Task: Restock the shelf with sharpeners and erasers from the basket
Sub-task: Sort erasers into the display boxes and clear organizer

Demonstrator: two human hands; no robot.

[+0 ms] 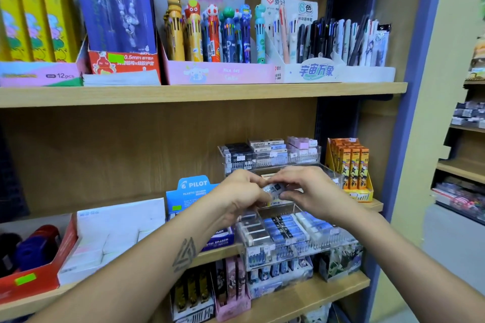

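We hold one small wrapped eraser (271, 188) between our two hands, right over the clear tiered rack (301, 246) on the middle shelf (215, 252). Our left hand (242, 193) pinches the left end of the eraser and our right hand (304, 191) pinches the right end, so its long side runs from left to right. Both hands are just as near to it, and their fingers are curled around it. Right under our hands is an open slot (275, 208) in the rack that looks mostly bare, and we think the eraser should go down into it. Nearer to us, the front row of erasers (286, 231) is packed tight, so there is no room there. Farther back, the top row of erasers (270, 151) also looks full. The clear walls of the slot are close on each side, so the eraser may bump them if it goes in crooked. A blue Pilot box (195, 191) stands just left of the rack, partly behind our left hand. An orange box of pens (351, 165) stands to the right. On the left of the shelf sit a white box (112, 233) and a red box (39, 270). We cannot see the basket.
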